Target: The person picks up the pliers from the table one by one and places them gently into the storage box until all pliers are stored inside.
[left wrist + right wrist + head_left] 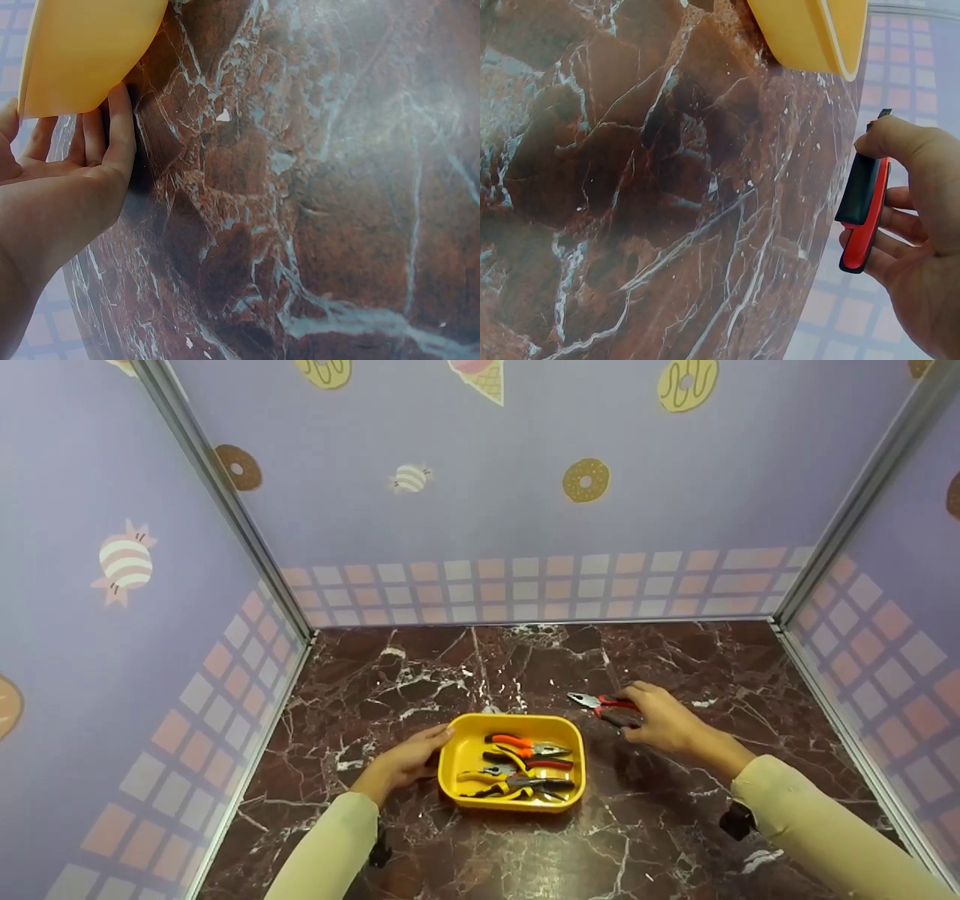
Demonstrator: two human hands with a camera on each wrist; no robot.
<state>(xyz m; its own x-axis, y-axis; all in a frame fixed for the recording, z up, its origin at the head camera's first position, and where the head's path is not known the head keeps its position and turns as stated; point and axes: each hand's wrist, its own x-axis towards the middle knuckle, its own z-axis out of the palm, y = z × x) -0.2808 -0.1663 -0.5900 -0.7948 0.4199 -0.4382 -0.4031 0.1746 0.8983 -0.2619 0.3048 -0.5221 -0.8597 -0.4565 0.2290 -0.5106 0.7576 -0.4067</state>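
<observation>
A yellow plastic bin point(511, 805) stands on the dark marbled surface, with several pliers lying in it. Orange-handled pliers point(517, 745) are at its far side, and yellow-and-black ones point(514, 787) lie nearer. My left hand point(405, 759) grips the bin's left end, thumb at the rim and fingers against the outer wall point(82, 60). To the right of the bin, my right hand point(660, 721) holds red-and-black combination pliers point(611, 705) by the handles point(864, 191). Their metal nose points left, toward the bin's far right corner, and its jaws are slightly parted.
The marbled tabletop point(360, 675) runs to patterned panels on three sides. A back wall point(480, 510) and side walls point(150, 660) with metal edge strips point(255, 765) enclose it.
</observation>
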